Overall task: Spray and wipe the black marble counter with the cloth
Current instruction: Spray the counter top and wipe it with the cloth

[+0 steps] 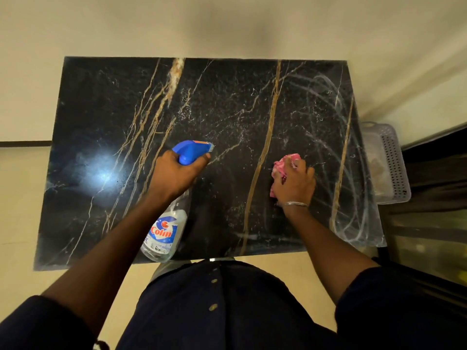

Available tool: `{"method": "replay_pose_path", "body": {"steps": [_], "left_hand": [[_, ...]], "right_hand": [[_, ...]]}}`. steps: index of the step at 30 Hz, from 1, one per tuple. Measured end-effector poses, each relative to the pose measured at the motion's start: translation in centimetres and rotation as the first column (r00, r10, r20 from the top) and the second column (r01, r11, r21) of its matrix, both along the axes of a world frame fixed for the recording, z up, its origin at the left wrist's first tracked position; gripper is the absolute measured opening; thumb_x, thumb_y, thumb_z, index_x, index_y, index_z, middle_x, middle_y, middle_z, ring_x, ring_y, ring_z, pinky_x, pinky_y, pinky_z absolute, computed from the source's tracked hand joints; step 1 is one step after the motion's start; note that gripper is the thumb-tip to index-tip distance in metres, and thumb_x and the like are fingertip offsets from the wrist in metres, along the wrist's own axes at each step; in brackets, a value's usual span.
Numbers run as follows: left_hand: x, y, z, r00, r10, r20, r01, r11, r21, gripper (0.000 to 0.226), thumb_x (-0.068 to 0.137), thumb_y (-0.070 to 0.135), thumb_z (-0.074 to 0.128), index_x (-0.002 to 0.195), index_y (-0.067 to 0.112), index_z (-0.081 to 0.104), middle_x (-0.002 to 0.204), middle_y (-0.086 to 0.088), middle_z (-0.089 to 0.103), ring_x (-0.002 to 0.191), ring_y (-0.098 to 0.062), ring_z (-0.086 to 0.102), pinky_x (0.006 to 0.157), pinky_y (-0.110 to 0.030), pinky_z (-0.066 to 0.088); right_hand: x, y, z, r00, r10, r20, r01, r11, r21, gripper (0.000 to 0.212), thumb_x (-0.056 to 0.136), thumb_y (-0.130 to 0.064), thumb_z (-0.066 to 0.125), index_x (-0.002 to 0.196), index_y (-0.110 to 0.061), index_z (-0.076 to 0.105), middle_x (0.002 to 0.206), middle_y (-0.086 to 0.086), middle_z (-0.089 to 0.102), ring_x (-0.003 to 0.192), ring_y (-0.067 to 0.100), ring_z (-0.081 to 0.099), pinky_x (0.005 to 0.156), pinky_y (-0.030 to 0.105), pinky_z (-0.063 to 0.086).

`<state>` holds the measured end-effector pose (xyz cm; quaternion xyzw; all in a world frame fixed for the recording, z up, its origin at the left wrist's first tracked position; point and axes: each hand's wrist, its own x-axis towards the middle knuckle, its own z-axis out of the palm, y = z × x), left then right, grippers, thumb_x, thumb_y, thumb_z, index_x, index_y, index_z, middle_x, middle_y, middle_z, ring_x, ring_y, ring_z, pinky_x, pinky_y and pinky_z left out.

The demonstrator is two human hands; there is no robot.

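The black marble counter (106, 102) with gold and white veins fills the middle of the head view. My left hand (174, 175) grips a clear spray bottle (164, 231) with a blue trigger head, held above the counter's centre with the nozzle pointing right and away. My right hand (295, 185) presses a bunched pink cloth (280, 165) onto the counter to the right of a gold vein. Wet curved smear marks (336, 137) cover the right part of the marble.
A pale perforated plastic basket (391, 162) stands just past the counter's right edge. A cream wall runs behind the counter. Dark glass-fronted furniture (434, 223) is on the right. A bright light reflection (103, 173) sits on the left marble.
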<state>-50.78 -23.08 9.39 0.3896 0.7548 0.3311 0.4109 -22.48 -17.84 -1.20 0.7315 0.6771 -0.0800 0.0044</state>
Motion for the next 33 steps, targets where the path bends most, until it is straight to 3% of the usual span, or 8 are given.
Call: {"method": "replay_pose_path", "body": {"steps": [2, 7, 11, 16, 22, 26, 29, 33], "left_hand": [[0.1, -0.4, 0.2, 1.0, -0.008, -0.005, 0.008, 1.0, 0.002, 0.034, 0.085, 0.044, 0.073, 0.099, 0.014, 0.068, 0.068, -0.003, 0.067, 0.055, -0.013, 0.061, 0.057, -0.033, 0.054], [0.6, -1.1, 0.1, 1.0, -0.019, 0.005, 0.019, 1.0, -0.012, 0.031, 0.088, 0.037, 0.073, 0.106, 0.013, 0.066, 0.063, 0.0, 0.063, 0.05, -0.008, 0.059, 0.054, -0.026, 0.05], [0.0, -1.2, 0.1, 1.0, -0.024, 0.006, 0.024, 0.999, -0.038, 0.039, 0.087, 0.04, 0.072, 0.109, 0.008, 0.066, 0.065, -0.002, 0.066, 0.049, -0.007, 0.06, 0.053, -0.025, 0.05], [-1.3, -0.9, 0.4, 0.997, -0.078, 0.021, 0.08, 0.995, -0.064, 0.05, 0.08, 0.055, 0.071, 0.105, 0.012, 0.066, 0.081, -0.01, 0.073, 0.064, -0.02, 0.068, 0.07, -0.048, 0.062], [-2.5, -0.9, -0.1, 0.991, -0.132, -0.006, 0.132, 0.99, -0.055, 0.045, 0.085, 0.048, 0.071, 0.11, 0.011, 0.065, 0.089, -0.011, 0.073, 0.076, -0.028, 0.07, 0.073, -0.043, 0.061], [-2.8, -0.6, -0.5, 0.984, -0.176, -0.024, 0.174, 0.982, -0.075, 0.049, 0.084, 0.051, 0.07, 0.112, 0.011, 0.065, 0.09, -0.008, 0.073, 0.076, -0.022, 0.071, 0.073, -0.038, 0.06], [-2.7, -0.3, -0.4, 0.976, -0.216, -0.028, 0.214, 0.974, -0.073, 0.046, 0.085, 0.05, 0.07, 0.109, 0.012, 0.066, 0.086, -0.007, 0.073, 0.072, -0.018, 0.069, 0.066, -0.031, 0.056], [-2.6, -0.1, -0.2, 0.965, -0.263, -0.02, 0.262, 0.964, -0.051, 0.039, 0.087, 0.044, 0.071, 0.106, 0.01, 0.067, 0.082, -0.01, 0.073, 0.067, -0.019, 0.068, 0.064, -0.031, 0.056]], "right_hand": [[-3.0, -0.7, 0.3, 1.0, 0.012, -0.027, -0.011, 1.0, 0.012, 0.053, 0.092, -0.044, 0.051, 0.14, -0.021, 0.048, 0.14, 0.01, 0.045, 0.11, 0.033, 0.045, 0.086, 0.043, 0.044], [-11.2, -4.4, -0.2, 0.913, 0.387, -0.125, -0.384, 0.922, 0.053, 0.054, 0.087, -0.039, 0.057, 0.137, -0.019, 0.051, 0.136, 0.01, 0.051, 0.108, 0.031, 0.05, 0.086, 0.042, 0.047], [-8.9, -4.2, -0.2, 0.822, 0.564, -0.075, -0.561, 0.825, 0.063, 0.055, 0.086, -0.041, 0.06, 0.137, -0.021, 0.053, 0.136, 0.01, 0.053, 0.104, 0.031, 0.053, 0.08, 0.042, 0.05], [0.1, -2.3, -0.3, 0.956, 0.293, -0.003, -0.293, 0.956, 0.01, 0.053, 0.089, -0.039, 0.051, 0.141, -0.025, 0.049, 0.142, 0.005, 0.048, 0.106, 0.028, 0.047, 0.079, 0.037, 0.047], [0.1, -2.0, 0.6, 0.998, -0.052, 0.04, 0.052, 0.999, -0.009, 0.055, 0.095, -0.043, 0.046, 0.145, -0.018, 0.046, 0.145, 0.012, 0.042, 0.117, 0.035, 0.043, 0.089, 0.044, 0.046], [-7.0, -6.8, 1.0, 0.992, 0.119, -0.031, -0.118, 0.992, 0.041, 0.05, 0.094, -0.045, 0.047, 0.136, -0.019, 0.048, 0.133, 0.01, 0.046, 0.104, 0.025, 0.047, 0.077, 0.036, 0.051], [-11.1, -9.7, 0.2, 0.956, 0.285, -0.073, -0.283, 0.958, 0.033, 0.052, 0.092, -0.047, 0.05, 0.136, -0.019, 0.051, 0.134, 0.009, 0.051, 0.105, 0.027, 0.049, 0.08, 0.038, 0.052], [-8.4, -9.5, -0.2, 0.91, 0.413, -0.03, -0.414, 0.91, -0.002, 0.057, 0.089, -0.049, 0.056, 0.141, -0.024, 0.049, 0.137, 0.005, 0.051, 0.103, 0.026, 0.051, 0.069, 0.036, 0.056]]}}
